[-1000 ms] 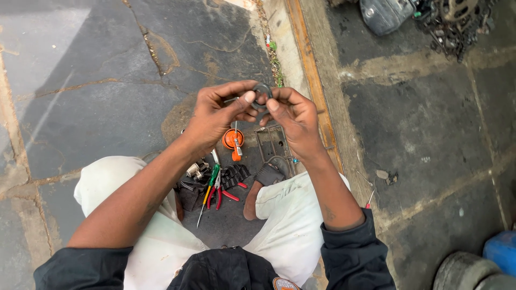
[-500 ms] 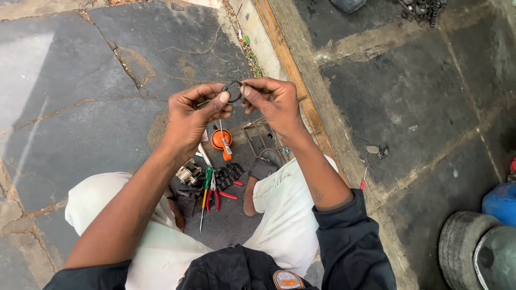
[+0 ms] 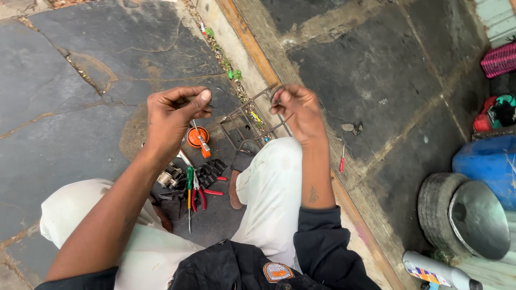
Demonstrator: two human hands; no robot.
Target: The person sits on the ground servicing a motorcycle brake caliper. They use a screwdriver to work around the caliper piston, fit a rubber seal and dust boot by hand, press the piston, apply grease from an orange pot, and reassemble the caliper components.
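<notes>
Dark cracked stone floor lies under both your hands. Blue plastic drum stands far to the right of your right hand. Square wire grate rests between and below the hands. Left hand and right hand are held apart, each pinching something thin; whether it is one dark ring cannot be told. Orange round cup sits just below the left hand; red-handled pliers lie nearer your knees.
</notes>
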